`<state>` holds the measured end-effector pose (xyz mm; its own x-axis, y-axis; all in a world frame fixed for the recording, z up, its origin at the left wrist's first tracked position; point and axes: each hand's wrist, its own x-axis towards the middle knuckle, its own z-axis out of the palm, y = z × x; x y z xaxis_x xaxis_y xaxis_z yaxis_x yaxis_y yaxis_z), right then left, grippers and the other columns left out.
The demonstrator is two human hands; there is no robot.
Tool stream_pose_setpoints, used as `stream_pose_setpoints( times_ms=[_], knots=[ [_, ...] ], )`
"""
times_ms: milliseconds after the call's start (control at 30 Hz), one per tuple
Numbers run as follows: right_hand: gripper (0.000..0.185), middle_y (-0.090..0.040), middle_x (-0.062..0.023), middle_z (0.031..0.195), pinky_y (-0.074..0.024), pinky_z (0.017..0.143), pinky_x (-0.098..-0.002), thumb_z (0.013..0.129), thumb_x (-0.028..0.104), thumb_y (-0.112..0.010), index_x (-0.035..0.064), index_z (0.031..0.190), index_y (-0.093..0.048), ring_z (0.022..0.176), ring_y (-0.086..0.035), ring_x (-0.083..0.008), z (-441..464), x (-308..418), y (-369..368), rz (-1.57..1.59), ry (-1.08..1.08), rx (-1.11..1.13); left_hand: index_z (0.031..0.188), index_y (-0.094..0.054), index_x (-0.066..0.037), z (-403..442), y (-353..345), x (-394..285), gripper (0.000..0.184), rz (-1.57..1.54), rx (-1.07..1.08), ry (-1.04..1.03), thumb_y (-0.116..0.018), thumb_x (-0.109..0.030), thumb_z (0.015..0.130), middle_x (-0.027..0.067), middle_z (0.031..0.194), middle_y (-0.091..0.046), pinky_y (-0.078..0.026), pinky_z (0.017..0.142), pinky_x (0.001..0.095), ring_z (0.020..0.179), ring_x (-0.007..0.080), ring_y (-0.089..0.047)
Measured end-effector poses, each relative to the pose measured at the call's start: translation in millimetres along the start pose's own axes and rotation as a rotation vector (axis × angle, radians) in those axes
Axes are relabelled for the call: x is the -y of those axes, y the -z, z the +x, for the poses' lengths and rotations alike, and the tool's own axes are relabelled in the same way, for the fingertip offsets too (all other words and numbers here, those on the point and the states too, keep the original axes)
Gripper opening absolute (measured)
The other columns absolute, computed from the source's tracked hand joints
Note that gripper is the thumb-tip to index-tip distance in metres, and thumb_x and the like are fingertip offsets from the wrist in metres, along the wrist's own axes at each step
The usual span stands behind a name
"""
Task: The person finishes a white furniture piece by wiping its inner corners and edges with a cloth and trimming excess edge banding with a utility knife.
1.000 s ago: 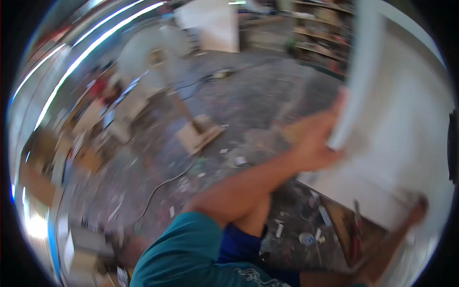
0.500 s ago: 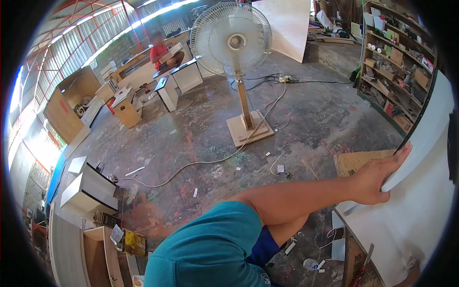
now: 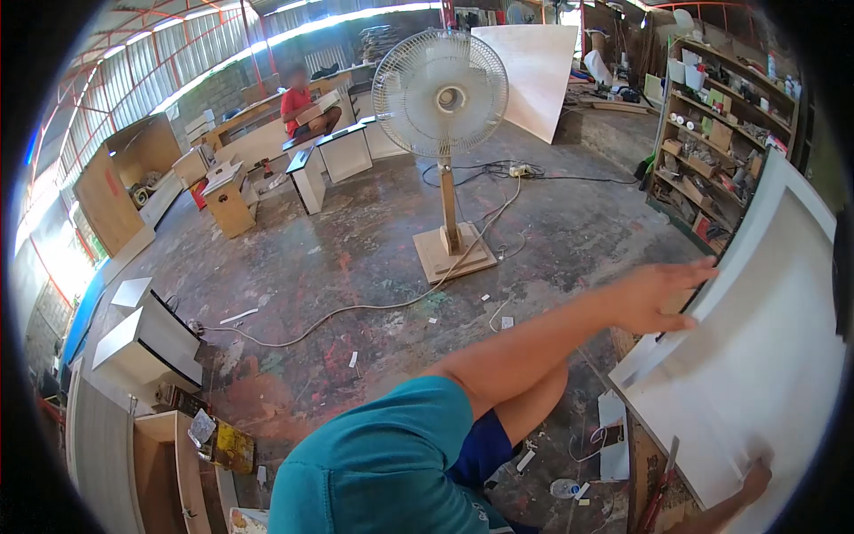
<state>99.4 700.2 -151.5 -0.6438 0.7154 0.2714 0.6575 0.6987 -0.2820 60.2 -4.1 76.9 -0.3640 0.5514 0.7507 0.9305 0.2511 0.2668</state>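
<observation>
My left hand [image 3: 660, 298] reaches to the right, at the dark-edged upright side of a large white cabinet piece [image 3: 712, 392]. Its fingers are stretched out and its thumb stands apart, touching or very near that edge. Low on the right, my right hand [image 3: 756, 481] is closed against the white inner face; whatever it holds, if anything, is hidden. A red-handled tool [image 3: 660, 494] with a long dark blade, its kind unclear, lies beside the piece's lower edge.
A pedestal fan [image 3: 442, 102] stands ahead, its cord [image 3: 356, 310] crossing the floor. Loaded shelves [image 3: 712, 133] rise at right. White-and-black boxes [image 3: 147, 347] and a yellow can [image 3: 227, 445] are at left. A person in red [image 3: 302, 109] sits behind, holding a board.
My left hand has loosened from its grip on the white edge, fingers now straighter. The view has shifted, and more of my right hand shows at lower right.
</observation>
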Motion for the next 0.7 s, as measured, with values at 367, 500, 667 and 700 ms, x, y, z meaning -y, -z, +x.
stream_pose_setpoints(
  times_ms=[367,500,667,700],
  knots=[
    [0.058,-0.071,-0.0161,0.114,-0.0543,0.089,-0.0445,0.090,0.065,-0.051,0.0156,0.109,-0.075,0.105,-0.067,-0.0330,-19.0,25.7,17.2,-0.085,0.033,0.085,0.135,-0.057,-0.010,-211.0,38.8,-32.8,0.037,-0.456,-0.238,0.850,-0.061,-0.013,0.098,0.0057,0.125,-0.065,-0.057,0.085,0.0345,0.110,0.0160,-0.063],
    [0.068,-0.072,-0.0153,0.111,-0.0547,0.089,-0.0427,0.082,0.071,-0.058,0.0107,0.107,-0.075,0.103,-0.069,-0.0311,4.4,-7.0,2.9,0.187,0.100,0.035,0.134,-0.057,-0.008,-305.3,26.5,-28.6,0.036,-0.438,-0.269,1.218,-0.057,-0.022,0.101,0.0064,0.119,-0.067,-0.057,0.081,0.0343,0.102,0.0161,-0.065],
    [0.072,-0.073,-0.0163,0.105,-0.0558,0.086,-0.0409,0.078,0.073,-0.061,0.0054,0.100,-0.076,0.098,-0.070,-0.0336,21.7,-23.9,-19.1,0.252,0.068,-0.011,0.134,-0.057,-0.009,-382.5,9.4,-26.9,0.037,-0.483,-0.300,1.417,-0.056,-0.025,0.101,0.0055,0.118,-0.068,-0.058,0.076,0.0343,0.100,0.0165,-0.066],
    [0.073,-0.074,-0.0165,0.104,-0.0560,0.085,-0.0407,0.078,0.073,-0.061,0.0048,0.099,-0.076,0.097,-0.070,-0.0341,18.3,-21.0,-18.5,0.193,0.100,-0.068,0.134,-0.056,-0.009,-392.3,4.5,-24.9,0.038,-0.475,-0.307,1.441,-0.056,-0.025,0.101,0.0050,0.118,-0.069,-0.058,0.074,0.0337,0.099,0.0165,-0.066]
  ],
)
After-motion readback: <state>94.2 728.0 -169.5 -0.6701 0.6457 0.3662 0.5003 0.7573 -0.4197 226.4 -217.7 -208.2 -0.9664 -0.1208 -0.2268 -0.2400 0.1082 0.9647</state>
